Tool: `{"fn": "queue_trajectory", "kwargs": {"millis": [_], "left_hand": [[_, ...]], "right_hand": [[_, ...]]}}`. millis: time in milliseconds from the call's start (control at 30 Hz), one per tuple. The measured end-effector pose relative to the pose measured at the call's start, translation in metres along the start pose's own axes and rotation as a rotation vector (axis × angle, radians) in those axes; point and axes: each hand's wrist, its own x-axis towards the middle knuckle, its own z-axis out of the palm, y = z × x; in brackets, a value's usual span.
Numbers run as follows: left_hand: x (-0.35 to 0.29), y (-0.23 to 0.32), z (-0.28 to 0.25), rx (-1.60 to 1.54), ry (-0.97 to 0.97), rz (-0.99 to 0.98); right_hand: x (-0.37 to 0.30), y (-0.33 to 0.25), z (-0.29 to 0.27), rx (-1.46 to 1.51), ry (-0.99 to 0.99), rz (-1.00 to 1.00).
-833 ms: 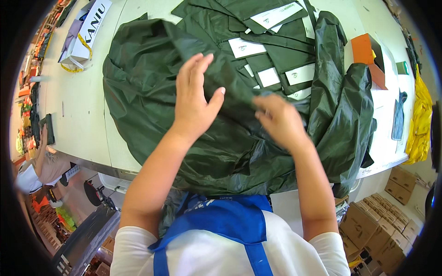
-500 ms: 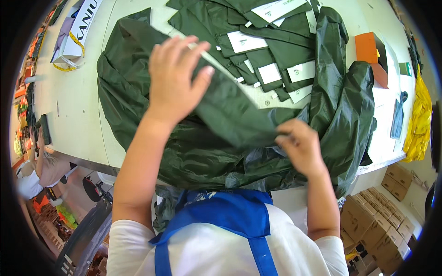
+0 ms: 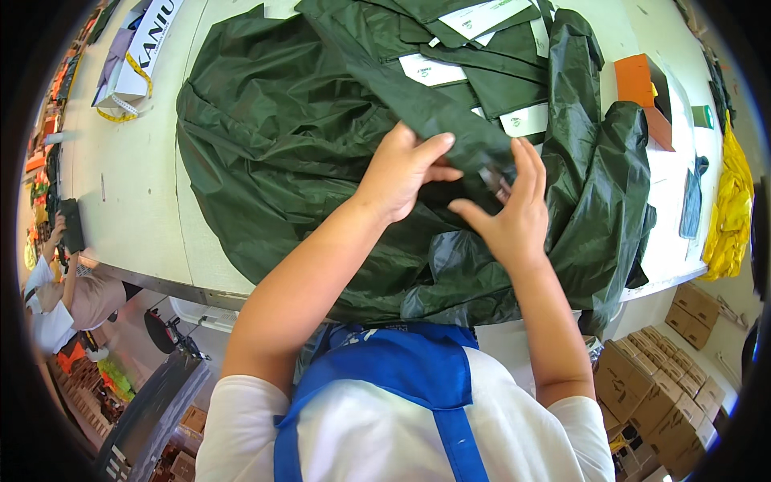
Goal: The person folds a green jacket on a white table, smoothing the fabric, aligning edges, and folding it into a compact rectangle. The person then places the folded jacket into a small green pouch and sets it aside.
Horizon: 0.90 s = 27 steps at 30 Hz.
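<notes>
Garment (image 3: 297,153) beneath left hand (image 3: 400,173)

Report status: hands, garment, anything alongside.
Left hand at dark green garment, grip unclear. Right hand open over it. Garment rumpled across table. Tagged green pieces beyond, partly covered.

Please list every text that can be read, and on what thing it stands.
Printed words are not copied here, only placed.
White box: large black letters, clear.
White tags on green cloth: small print, mostly unreadable.
Blue apron: white marks, unreadable.
Cardboard boxes and tape measure: marks too small to read.
</notes>
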Motion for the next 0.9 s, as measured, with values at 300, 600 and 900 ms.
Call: {"fn": "queue_trajectory", "kwargs": {"millis": [300, 600, 900], "left_hand": [[0.044, 0.004, -0.05, 1.565, -0.095, 0.405], [0.051, -0.038, 0.009, 1.535, 0.188, 0.518], [0.051, -0.037, 0.034, 0.904, 0.042, 0.249]], "right_hand": [[0.098, 0.121, -0.05, -0.092, -0.083, 0.296], [0.122, 0.126, -0.018, -0.297, -0.068, 0.404], [0.115, 0.163, -0.029, 0.573, -0.091, 0.404]]}}
